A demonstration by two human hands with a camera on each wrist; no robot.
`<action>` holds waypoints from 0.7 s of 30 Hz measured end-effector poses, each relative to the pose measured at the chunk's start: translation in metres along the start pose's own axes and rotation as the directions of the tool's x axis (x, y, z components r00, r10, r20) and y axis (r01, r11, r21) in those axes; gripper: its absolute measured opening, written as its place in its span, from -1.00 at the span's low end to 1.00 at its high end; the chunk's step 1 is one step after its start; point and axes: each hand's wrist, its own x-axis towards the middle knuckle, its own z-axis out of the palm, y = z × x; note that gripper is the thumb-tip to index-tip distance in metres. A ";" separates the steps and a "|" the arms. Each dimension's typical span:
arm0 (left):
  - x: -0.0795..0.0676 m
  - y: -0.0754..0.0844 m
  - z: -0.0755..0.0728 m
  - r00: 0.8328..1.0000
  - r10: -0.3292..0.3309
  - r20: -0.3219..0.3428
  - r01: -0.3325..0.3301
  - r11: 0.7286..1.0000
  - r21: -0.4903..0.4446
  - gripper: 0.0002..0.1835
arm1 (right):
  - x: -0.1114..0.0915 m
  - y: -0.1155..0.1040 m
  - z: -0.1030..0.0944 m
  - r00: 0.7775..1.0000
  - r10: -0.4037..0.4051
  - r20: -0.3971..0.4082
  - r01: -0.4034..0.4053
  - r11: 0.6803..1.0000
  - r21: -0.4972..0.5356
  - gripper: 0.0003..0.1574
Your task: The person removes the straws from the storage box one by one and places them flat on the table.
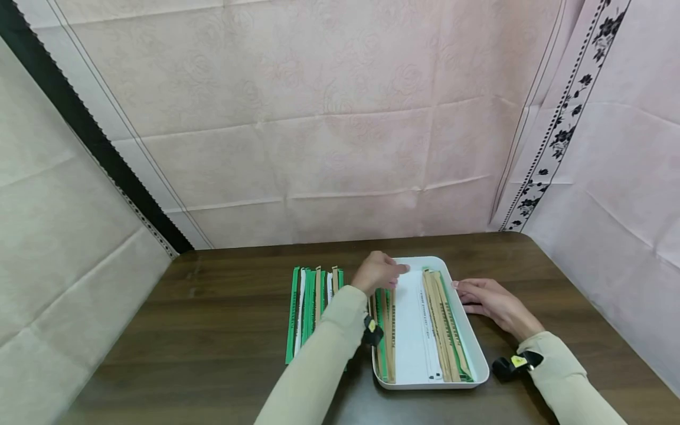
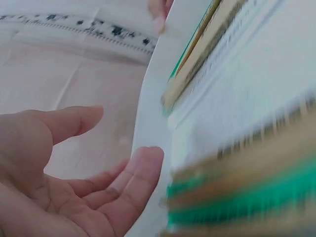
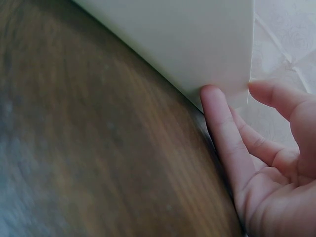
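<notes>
A white tray (image 1: 409,336) holds flat rulers lying lengthwise: wooden and green ones (image 1: 390,348) along its left side, and a clear or white one with several wooden and green ones (image 1: 443,330) along its right. My left hand (image 1: 377,273) is over the tray's far left corner, its fingers loosely bent and holding nothing; the left wrist view shows the fingertips (image 2: 150,158) close to the tray's end wall. On the other side, my right hand (image 1: 491,304) touches the tray's outer right wall with extended fingers (image 3: 222,118), thumb tip at the rim.
Left of the tray, a row of green, white and wooden rulers (image 1: 305,307) lies on the brown wooden table (image 1: 223,342), partly hidden by my left sleeve. Pale patterned cloth (image 1: 340,147) hangs behind the table and at both sides.
</notes>
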 end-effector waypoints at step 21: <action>0.027 -0.008 0.082 0.962 0.111 -0.251 -0.036 0.958 0.286 -0.57 | 0.000 0.000 0.000 1.000 0.002 0.004 -0.002 1.000 -0.007 -0.34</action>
